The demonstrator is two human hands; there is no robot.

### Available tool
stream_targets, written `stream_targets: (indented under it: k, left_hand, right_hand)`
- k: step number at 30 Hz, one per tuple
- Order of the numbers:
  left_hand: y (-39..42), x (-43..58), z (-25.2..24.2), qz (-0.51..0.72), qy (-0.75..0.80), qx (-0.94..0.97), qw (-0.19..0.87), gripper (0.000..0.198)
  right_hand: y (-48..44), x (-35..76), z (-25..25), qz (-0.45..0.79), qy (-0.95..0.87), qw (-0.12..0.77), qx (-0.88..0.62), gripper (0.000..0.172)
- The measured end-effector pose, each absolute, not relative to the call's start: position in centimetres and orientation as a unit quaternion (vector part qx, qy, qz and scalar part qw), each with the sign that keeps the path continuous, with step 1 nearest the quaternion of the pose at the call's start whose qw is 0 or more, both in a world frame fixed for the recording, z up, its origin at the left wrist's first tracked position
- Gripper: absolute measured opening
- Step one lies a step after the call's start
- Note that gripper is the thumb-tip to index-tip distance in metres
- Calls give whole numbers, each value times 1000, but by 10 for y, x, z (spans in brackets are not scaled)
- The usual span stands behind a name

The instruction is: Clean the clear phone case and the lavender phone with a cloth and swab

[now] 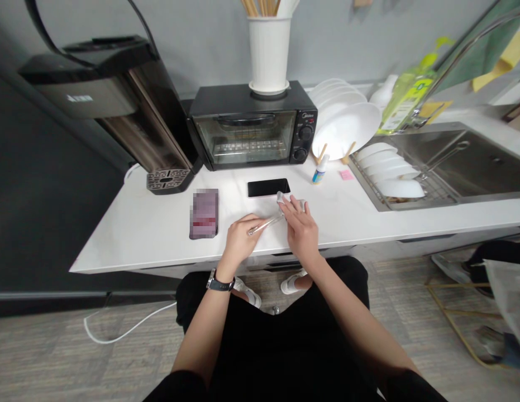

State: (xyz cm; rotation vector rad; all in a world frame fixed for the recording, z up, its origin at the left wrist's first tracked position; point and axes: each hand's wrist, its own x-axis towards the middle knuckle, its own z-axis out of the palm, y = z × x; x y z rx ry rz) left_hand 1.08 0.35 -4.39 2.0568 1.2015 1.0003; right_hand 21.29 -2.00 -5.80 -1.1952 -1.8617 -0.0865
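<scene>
The left hand (pixel 242 237) clamped one end of a thin clear piece (pixel 266 224) over the counter (pixel 138 237), a phone (pixel 268 187) lying just beyond. The right hand (pixel 301 228) gripped a white wipe (pixel 280 197) near the other end — wiping seemed in hand, and the next stroke called for a steady left hold. Farther right stood a spray bottle (pixel 320 171).

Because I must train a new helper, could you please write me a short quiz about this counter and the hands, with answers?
1. What does the left hand hold?
2. True or false: in the picture, the small spray bottle is to the right of the phone.
3. What stands on top of the oven? A) a bowl B) a white pot C) a sponge

Key:
1. A thin clear object; its exact kind is hard to tell.
2. True.
3. B.
</scene>
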Motion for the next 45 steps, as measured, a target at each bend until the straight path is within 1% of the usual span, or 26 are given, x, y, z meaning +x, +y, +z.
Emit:
stream_targets:
  k: [2, 4, 7, 12, 14, 20, 23, 27, 32, 35, 40, 45]
  left_hand:
    - [5, 10, -46, 369, 455, 767, 260, 21]
    - [6, 7, -52, 361, 475, 767, 235, 19]
    - [7, 0, -63, 346, 499, 767, 209, 22]
    - [9, -3, -67, 326, 497, 784, 180, 20]
    - [9, 0, -61, 326, 491, 786, 188, 20]
    - [4, 8, -46, 376, 426, 775, 277, 22]
    - [3, 9, -45, 378, 437, 767, 280, 21]
    - [4, 10, -46, 372, 443, 768, 275, 21]
    - [7, 4, -56, 338, 499, 766, 222, 22]
    - [9, 0, -61, 313, 515, 771, 207, 25]
    - [8, 3, -55, 325, 496, 779, 205, 19]
    - [5, 7, -50, 376, 434, 770, 279, 20]
  right_hand:
    - [-28, 191, -57, -24, -767, 444, -463, 68]
    - [-36, 169, -56, -11, -791, 438, -427, 62]
    - [-46, 148, -58, -4, -817, 428, -386, 57]
    - [-47, 161, -64, -12, -848, 393, -356, 61]
    - [-43, 177, -63, -17, -845, 391, -363, 62]
    - [-22, 229, -60, -45, -766, 433, -473, 71]
    - [-16, 235, -61, -41, -752, 447, -483, 71]
    - [-22, 209, -60, -27, -754, 453, -475, 72]
    - [-43, 160, -59, 0, -809, 426, -405, 61]
    - [-50, 153, -60, -3, -827, 422, -372, 57]
    - [-42, 182, -60, -4, -835, 404, -375, 62]
    - [-20, 224, -61, -15, -768, 449, -456, 75]
